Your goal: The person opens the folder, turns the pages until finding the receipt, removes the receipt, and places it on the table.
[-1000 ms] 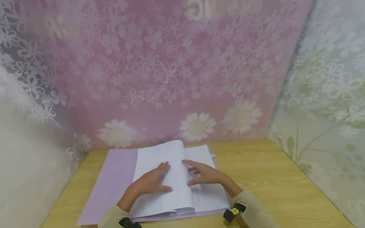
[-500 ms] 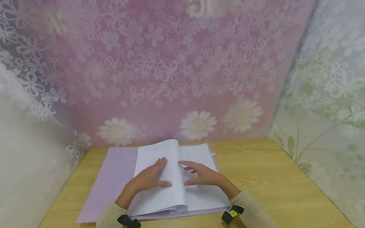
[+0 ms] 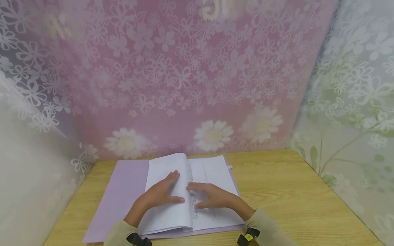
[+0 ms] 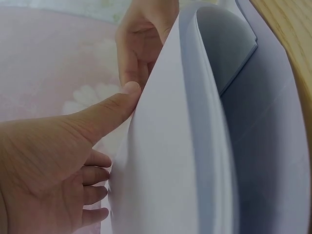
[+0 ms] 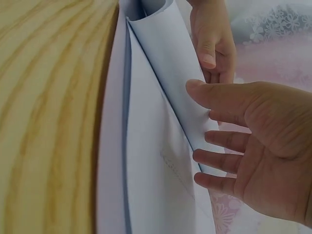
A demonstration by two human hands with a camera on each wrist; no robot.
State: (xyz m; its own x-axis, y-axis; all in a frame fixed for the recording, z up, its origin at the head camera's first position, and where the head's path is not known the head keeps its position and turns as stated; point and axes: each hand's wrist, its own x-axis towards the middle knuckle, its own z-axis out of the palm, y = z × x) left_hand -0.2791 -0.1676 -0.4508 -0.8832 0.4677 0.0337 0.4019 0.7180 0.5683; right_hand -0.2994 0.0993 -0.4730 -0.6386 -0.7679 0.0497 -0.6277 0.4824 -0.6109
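A lilac folder [image 3: 120, 198] lies spread on the table with a stack of white paper [image 3: 224, 215] in it. Several sheets [image 3: 167, 217] are bent over to the left in a rounded fold. On these rests my left hand [image 3: 158, 194], fingers spread, thumb pointing right; the left wrist view has its thumb [image 4: 109, 109] along the paper. My right hand [image 3: 215, 195] is at the fold's right side, its fingers fairly straight, fingertips at the paper. In the right wrist view its thumb [image 5: 219, 95] lies against the curved sheets. A column of small print [image 3: 195, 208] shows beside the fold.
The wooden table [image 3: 286, 194] extends right of the folder and along its left side. A pink flowered wall covering [image 3: 184, 85] stands behind the table, with pale coverings on both sides. A small tab [image 3: 230, 167] sticks out at the folder's right edge.
The fold in the sheets has moved left and lies flatter, uncovering the printed column on the right. My right hand has shifted left and slightly nearer; the left hand has barely moved.
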